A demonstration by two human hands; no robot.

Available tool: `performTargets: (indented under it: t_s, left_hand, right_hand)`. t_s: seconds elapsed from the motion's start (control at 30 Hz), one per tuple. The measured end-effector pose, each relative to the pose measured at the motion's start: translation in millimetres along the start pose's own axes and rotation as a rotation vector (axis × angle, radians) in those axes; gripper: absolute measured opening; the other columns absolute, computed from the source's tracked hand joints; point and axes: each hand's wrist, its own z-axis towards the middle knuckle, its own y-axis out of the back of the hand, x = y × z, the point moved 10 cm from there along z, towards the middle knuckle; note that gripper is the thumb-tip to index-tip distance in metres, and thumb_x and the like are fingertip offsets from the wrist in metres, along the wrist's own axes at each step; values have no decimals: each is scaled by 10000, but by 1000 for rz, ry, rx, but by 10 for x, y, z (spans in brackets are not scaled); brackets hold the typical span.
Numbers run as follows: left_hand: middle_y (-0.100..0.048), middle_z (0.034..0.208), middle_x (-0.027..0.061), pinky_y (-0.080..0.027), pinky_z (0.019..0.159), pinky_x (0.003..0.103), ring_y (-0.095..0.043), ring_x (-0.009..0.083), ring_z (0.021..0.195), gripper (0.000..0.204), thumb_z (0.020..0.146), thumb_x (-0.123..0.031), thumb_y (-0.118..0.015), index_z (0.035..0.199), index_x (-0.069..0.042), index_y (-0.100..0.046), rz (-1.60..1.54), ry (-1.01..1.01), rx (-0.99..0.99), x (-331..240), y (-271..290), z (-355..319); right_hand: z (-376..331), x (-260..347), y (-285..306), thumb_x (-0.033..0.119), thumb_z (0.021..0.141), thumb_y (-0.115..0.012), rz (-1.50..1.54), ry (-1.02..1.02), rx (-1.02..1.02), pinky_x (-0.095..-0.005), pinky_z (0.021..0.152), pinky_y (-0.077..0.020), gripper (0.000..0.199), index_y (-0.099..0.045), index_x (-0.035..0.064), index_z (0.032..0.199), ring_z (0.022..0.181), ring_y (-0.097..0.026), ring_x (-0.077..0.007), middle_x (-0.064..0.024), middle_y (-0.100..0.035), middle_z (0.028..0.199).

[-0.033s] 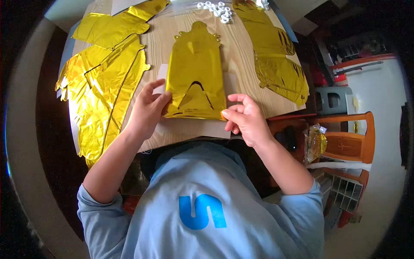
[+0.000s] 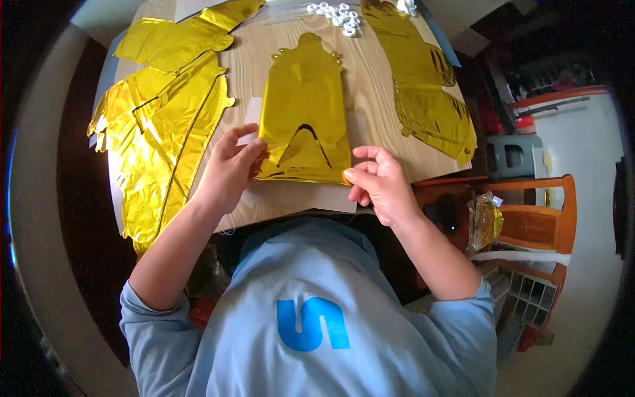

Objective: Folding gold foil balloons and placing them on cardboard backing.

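A flat, folded gold foil balloon lies lengthwise in front of me, with a rounded tab at its far end and a dark bent line near its close edge. My left hand pinches its near left corner between thumb and fingers. At the near right corner, my right hand grips the foil with thumb and forefinger, its other fingers loosely curled. Beneath the balloon, a pale sheet sticks out on the near side and at both edges.
Flat gold foil balloons overlap on the table's left side, and more gold foil lies along its right. Several small white rings are grouped at the far edge. A wooden chair and a grey stool stand to the right.
The whole view has shifted very slightly, with the table a little further right. Both hands keep the same hold on the foil balloon.
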Motion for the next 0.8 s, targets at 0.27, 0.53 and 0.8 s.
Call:
performTargets:
  t_s: [0.27, 0.53, 0.8]
  left_hand:
    - [-679, 1109, 126, -613, 825, 400, -716, 290, 979, 240, 1042, -199, -513, 1199, -35, -589, -263, 336, 202, 115, 45, -329]
    - [-654, 1072, 89, -615, 800, 376, -733, 259, 918, 224, 999, -169, -620, 1180, -49, -564, -180, 210, 202, 119, 123, -349]
    - [-659, 1050, 95, -608, 817, 364, -724, 260, 937, 204, 981, -131, -644, 1149, -36, -579, -142, 245, 211, 157, 124, -320]
  right_hand:
    - [31, -95, -5, 52, 900, -682, 131, -16, -40, -231, 456, -453, 319, -491, 2, 1150, 569, -639, -140, -67, -627, 842]
    - [10, -135, -63, 54, 901, -685, 141, -24, -37, -232, 455, -459, 288, -508, 14, 1125, 585, -647, -145, -67, -627, 849]
    - [-13, -130, -69, 54, 902, -687, 128, -12, -41, -234, 466, -474, 292, -513, 17, 1134, 591, -651, -148, -68, -631, 857]
